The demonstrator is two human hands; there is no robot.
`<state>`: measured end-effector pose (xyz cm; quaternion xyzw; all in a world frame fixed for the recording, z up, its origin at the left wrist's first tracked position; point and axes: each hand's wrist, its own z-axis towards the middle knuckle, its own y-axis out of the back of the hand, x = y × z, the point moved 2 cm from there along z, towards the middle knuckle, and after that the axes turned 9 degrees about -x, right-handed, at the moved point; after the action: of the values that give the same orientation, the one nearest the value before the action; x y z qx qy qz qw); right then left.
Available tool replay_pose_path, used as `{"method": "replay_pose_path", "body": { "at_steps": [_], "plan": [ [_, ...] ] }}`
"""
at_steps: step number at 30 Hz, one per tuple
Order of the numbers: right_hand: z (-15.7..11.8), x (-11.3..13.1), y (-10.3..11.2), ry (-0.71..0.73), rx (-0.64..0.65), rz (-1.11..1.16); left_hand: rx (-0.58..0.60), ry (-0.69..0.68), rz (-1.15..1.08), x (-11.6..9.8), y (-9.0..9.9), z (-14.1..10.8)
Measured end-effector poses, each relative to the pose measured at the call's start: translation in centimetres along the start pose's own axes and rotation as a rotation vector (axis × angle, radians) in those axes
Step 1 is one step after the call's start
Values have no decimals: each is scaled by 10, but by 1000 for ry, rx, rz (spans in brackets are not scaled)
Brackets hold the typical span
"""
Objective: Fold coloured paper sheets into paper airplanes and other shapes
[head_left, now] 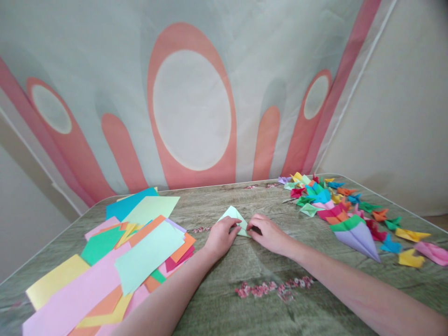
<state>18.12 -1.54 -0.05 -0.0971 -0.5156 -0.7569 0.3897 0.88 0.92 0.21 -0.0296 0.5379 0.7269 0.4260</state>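
Between my hands, a pale green sheet of paper (232, 213) lies on the table, folded to a point at its far end. My left hand (224, 234) rests on its left side, fingers curled and pressing on the paper. At the right edge, my right hand (266, 232) pinches the paper between thumb and fingertips. Part of the sheet is hidden under the fingers of my left hand.
Loose coloured paper sheets (150, 252) are heaped at the left. Several small folded paper pieces (380, 214) cover the right side, beside nested paper cones (355, 238). The wood-patterned table (217, 298) reaches a printed backdrop (192, 107).
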Motion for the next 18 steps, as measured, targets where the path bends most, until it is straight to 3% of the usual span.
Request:
{"method": "replay_pose_path", "body": {
  "at_steps": [9,18],
  "plan": [
    [3,-1,5,6,63,17,2,65,-17,2,-4,6],
    [3,-1,30,178,330,35,42,65,-11,5,-7,12]
  ]
}}
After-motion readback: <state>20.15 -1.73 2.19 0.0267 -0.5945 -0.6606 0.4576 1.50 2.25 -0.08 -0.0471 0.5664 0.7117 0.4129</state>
